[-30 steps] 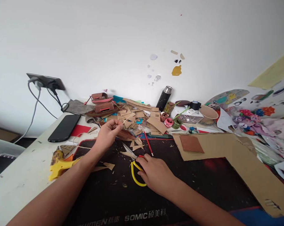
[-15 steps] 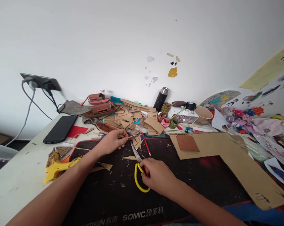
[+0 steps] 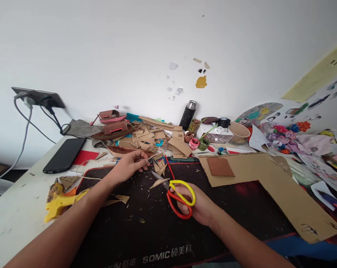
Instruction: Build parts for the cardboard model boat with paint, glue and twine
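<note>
My right hand [image 3: 199,206] grips scissors [image 3: 177,194] with one yellow and one red handle loop, lifted just above the black desk mat [image 3: 146,234], blades pointing left. My left hand [image 3: 128,165] pinches a thin pale stick or string [image 3: 153,156] between its fingertips at the mat's far edge. A small cardboard sliver [image 3: 158,182] lies under the blades. A red pencil [image 3: 170,168] lies just beyond the scissors.
A heap of cardboard scraps [image 3: 150,139] fills the back. A large L-shaped cardboard sheet [image 3: 271,186] with a brown square lies on the right. A yellow glue gun [image 3: 58,199] and black phone [image 3: 64,155] lie on the left. Flask [image 3: 187,115], paint pots, bowl behind.
My right hand has taken the scissors off the mat and turned them, so both handle loops now show. My left hand has come down and forward with the thin stick.
</note>
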The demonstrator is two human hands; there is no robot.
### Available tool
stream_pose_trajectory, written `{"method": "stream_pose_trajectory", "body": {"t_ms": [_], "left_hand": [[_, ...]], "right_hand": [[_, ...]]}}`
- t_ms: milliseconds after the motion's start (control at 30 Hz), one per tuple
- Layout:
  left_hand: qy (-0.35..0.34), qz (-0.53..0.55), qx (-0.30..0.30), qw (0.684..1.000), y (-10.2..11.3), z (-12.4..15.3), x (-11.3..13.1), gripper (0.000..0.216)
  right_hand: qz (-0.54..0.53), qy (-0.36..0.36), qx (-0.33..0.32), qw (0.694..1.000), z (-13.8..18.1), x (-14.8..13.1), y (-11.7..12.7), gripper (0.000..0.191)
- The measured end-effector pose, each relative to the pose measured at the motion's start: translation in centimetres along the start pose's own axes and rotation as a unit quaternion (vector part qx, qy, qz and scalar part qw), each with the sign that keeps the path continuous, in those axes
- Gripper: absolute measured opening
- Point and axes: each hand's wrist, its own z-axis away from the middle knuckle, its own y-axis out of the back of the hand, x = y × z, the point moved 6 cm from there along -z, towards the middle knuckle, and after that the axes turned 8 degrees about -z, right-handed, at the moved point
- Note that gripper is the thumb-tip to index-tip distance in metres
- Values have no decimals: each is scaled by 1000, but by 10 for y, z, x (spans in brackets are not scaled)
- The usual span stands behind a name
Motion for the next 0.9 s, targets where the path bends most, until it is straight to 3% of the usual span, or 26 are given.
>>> {"method": "stream_pose_trajectory", "body": {"t_ms": [167,367,533,700,800,900], "left_hand": [[4,23,-16,1000,-3,2,8,42],[8,62,-10,998,5,2,23,41],[38,54,-57,996,-5,12,32,36],[127,171,-55,975,-31,23,32,35],[131,217,-36,967,-41,20,35,37],[116,220,4,969,-38,15,40,40]], "right_hand": [[-33,-43,-48,997,5,17,-4,56],[-35,-60,-69,995,4,19,-6,51],[-97,-10,-48,994,0,5,4,54],[-133,40,-69,988,-9,-4,-2,53],[-132,43,-90,986,-20,-1,-11,56],[-122,45,-112,985,-31,1,-17,59]]}}
